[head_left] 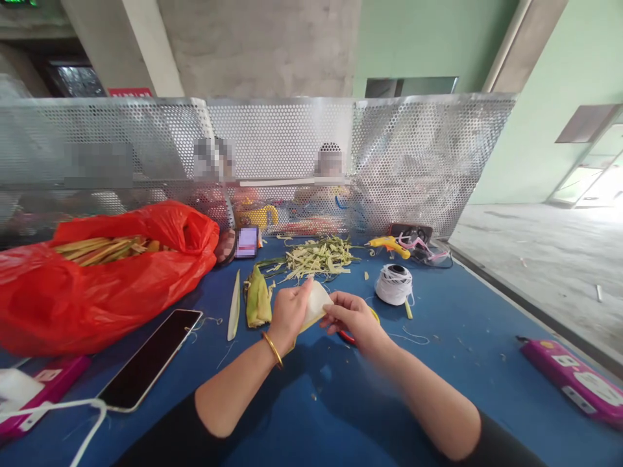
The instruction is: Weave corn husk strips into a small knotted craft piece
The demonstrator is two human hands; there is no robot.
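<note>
left hand (291, 311): closed around one side of the pale husk, thumb lying along it; a gold bangle (272, 350) circles the wrist.
right hand (351, 318): thumb and fingers pinched narrow on the husk's opposite edge.
pale husk (318, 301): between the two hands, over the middle of the bench (306, 428), smooth whitish face showing.
red and yellow loops (346, 337): partly hidden by the right hand; what they belong to, i cannot tell.
beside the left hand: a bundle of green husks (258, 298), with a single long leaf (234, 308) just beyond it.
past the hands: a loose heap of shredded strips (321, 256).
right side: a spool of white string (394, 284), a yellow glue gun (387, 244) and clear glasses (428, 250) behind it, a purple power strip (574, 379) near the edge.
left side: a red plastic bag (146, 285) holding dry husks (104, 250), a dark phone (150, 360) lying flat in front.
back edge: an upright metal screen (277, 130) full of small holes, people dimly visible through it.
</note>
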